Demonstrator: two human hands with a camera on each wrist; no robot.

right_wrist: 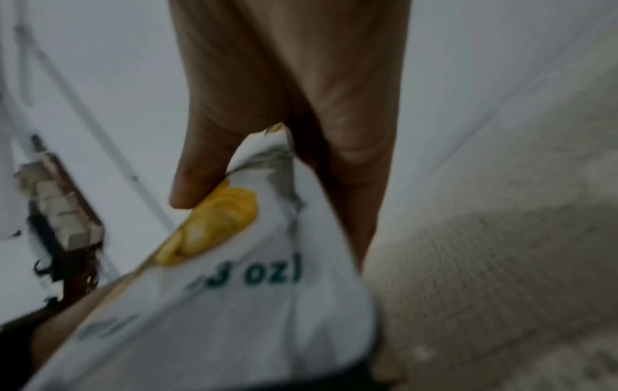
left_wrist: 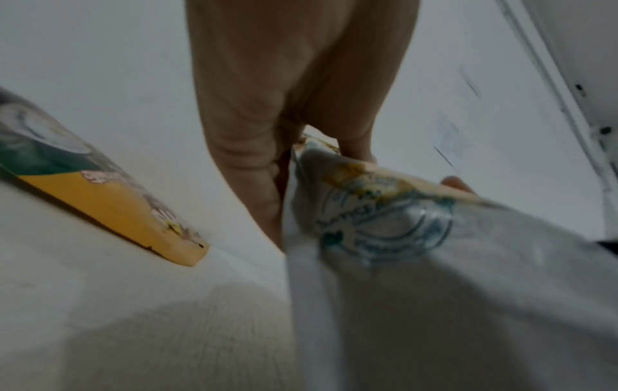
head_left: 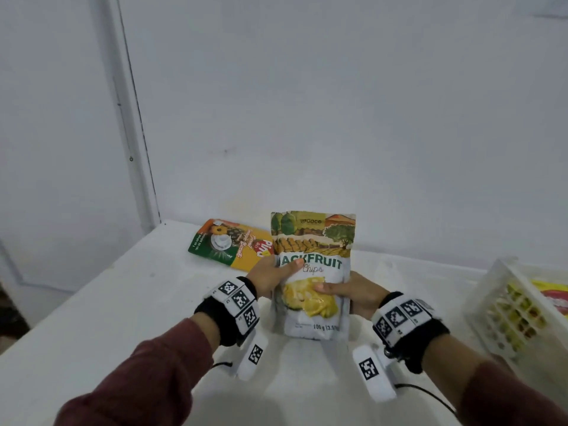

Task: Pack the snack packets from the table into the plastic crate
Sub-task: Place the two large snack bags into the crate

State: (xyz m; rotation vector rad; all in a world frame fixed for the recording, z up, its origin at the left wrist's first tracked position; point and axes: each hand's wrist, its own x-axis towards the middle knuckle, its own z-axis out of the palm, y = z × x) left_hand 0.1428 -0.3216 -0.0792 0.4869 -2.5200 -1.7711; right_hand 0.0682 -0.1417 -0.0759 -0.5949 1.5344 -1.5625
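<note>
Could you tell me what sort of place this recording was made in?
Probably a plain indoor room set up for recording a packing task: a bare white wall, a white table against it, and a plastic crate at its right edge already holding snack packets.

Matt, creased jackfruit chips pouch (head_left: 312, 272), glossy biscuit packet (head_left: 229, 244), woven cloth table cover (right_wrist: 485, 264), translucent plastic crate (head_left: 504, 305).

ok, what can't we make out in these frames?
- White plastic crate: head view, cut off by the right edge; contents unclear.
- White jackfruit chips pouch: its back is blurred in the left wrist view.
- Green and yellow biscuit packet: partly behind the left hand.
</note>
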